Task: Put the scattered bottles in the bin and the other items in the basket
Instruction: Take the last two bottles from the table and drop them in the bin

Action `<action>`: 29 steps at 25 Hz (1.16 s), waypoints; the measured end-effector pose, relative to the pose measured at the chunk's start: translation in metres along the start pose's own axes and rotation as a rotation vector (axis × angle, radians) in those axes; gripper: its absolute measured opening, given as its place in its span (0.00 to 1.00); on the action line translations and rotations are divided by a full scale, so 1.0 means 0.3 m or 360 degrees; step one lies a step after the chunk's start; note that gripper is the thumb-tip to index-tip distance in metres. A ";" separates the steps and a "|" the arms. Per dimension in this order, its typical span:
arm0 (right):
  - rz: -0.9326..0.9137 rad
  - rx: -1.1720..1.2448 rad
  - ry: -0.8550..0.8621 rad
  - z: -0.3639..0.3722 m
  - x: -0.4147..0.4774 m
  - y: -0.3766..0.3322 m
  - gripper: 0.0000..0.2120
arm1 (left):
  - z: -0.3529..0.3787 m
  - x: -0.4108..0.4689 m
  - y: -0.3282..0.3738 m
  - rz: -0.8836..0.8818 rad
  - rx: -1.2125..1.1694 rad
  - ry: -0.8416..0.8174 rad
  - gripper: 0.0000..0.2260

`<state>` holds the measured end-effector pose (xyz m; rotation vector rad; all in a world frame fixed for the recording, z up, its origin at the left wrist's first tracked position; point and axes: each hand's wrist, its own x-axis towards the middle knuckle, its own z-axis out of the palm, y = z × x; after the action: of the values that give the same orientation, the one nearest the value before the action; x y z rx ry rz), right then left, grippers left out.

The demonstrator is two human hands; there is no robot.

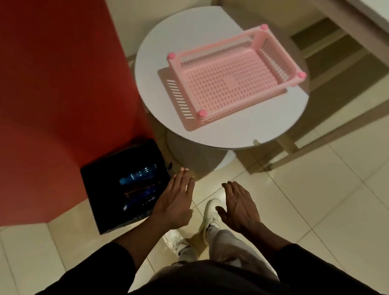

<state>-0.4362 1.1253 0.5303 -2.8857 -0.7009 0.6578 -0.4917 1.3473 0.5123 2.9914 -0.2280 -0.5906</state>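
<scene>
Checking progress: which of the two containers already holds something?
The black bin on the floor beside the red wall; bottles glint inside it. The pink basket on the round white table shows only its bare perforated floor.

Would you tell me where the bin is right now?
In the head view, the bin stands on the floor, lower left, against the red wall, just left of the left hand.

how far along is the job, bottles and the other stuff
Done: bottles lie in the bin. In hand: nothing, left hand and right hand are open and empty. Left: the basket on the table holds nothing yet; no loose items show in view.
</scene>
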 end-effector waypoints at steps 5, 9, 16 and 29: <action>0.0227 0.0139 0.0125 -0.017 -0.122 0.127 0.36 | -0.071 0.072 0.090 0.0193 0.0126 -0.0045 0.47; 0.0379 0.0214 0.0212 -0.040 -0.195 0.301 0.36 | -0.109 0.160 0.248 0.0349 0.0199 -0.0034 0.47; 0.0501 0.0320 0.0239 -0.062 -0.308 0.663 0.38 | -0.136 0.332 0.613 0.0492 0.0207 -0.0080 0.44; 0.1111 0.0636 0.0498 -0.115 -0.503 1.286 0.37 | -0.277 0.804 1.310 0.1044 0.0314 -0.0002 0.38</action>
<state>-0.3820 0.7134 0.5449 -2.7018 0.4524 0.3203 -0.2901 0.9255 0.5430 2.8167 -1.2616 -0.5057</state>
